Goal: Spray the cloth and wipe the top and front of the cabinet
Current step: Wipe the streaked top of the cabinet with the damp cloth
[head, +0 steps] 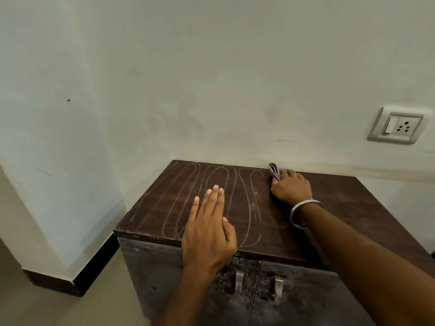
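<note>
Our right hand [290, 185] gripped the bunched grey cloth [275, 171] to wipe; our flat, open left hand [209, 228] braced the dark brown wooden cabinet [150, 215].

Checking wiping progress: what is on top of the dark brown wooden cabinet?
On the cabinet top: looping streak marks, the flat left hand, and the right hand gripping a patterned cloth. The surface beneath both hands is hidden.
</note>
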Motion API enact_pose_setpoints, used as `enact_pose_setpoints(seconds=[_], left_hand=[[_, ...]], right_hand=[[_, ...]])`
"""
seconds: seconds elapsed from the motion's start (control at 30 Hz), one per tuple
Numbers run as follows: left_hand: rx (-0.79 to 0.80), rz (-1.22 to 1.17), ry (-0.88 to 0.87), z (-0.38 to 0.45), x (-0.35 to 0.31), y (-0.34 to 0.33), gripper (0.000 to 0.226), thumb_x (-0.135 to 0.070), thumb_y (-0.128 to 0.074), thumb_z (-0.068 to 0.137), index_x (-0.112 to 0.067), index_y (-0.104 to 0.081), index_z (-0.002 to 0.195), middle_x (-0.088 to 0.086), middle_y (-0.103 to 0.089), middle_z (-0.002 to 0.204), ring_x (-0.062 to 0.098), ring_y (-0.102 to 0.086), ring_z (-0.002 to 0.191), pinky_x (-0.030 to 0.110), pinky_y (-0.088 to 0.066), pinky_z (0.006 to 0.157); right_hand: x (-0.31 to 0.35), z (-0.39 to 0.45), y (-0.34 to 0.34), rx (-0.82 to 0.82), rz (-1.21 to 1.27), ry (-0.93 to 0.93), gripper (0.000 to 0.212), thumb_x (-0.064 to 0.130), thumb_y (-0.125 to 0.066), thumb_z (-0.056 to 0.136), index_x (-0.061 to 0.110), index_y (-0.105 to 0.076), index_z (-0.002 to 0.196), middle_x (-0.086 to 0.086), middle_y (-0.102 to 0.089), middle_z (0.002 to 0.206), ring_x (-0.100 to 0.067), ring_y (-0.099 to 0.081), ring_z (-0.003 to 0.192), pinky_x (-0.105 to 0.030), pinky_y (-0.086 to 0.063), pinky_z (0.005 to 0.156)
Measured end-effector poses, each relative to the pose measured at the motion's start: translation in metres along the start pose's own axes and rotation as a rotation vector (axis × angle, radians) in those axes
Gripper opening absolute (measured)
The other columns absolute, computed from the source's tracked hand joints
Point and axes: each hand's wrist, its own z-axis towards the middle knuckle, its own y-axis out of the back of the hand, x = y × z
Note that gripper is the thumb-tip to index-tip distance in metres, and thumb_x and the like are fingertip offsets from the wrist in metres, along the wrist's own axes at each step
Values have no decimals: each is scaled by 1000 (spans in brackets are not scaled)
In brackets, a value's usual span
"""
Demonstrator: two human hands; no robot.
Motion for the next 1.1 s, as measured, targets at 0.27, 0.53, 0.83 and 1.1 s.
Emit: enact_pose_setpoints(seconds=[0.27,0.53,0.83,1.1], left_hand=[[-7,-2,-2,0,0,-1,66,-34,-22,87,-14,-25,150,-3,-23,157,7,-16,145,37,-17,120],[-9,-12,-2,0,0,0,66,-34,-21,87,-14,-26,150,-3,-24,157,8,-17,145,36,-16,120],[-10,-21,-2,0,-1,1,66,-33,-23,87,-14,-26,150,-2,-25,157,8,-19,145,37,-17,120],[-5,-24,-6,-2,0,2,67,-33,-24,86,-15,-25,150,-4,-23,157,6,-17,145,36,-16,120]], right_hand=[[46,5,-10,18,77,154,59,42,-36,93,18,-36,147,-6,-33,155,-28,-31,142,-42,-22,118],[-12,23,2,-14,21,9,57,40,-34,93,17,-37,145,-10,-38,151,-32,-38,136,-43,-29,113],[45,28,-12,36,50,52,59,40,-34,92,16,-36,146,-11,-35,152,-32,-33,139,-44,-26,114],[80,21,-22,25,103,170,58,43,-36,93,18,-37,146,-8,-36,153,-29,-34,139,-43,-26,114]])
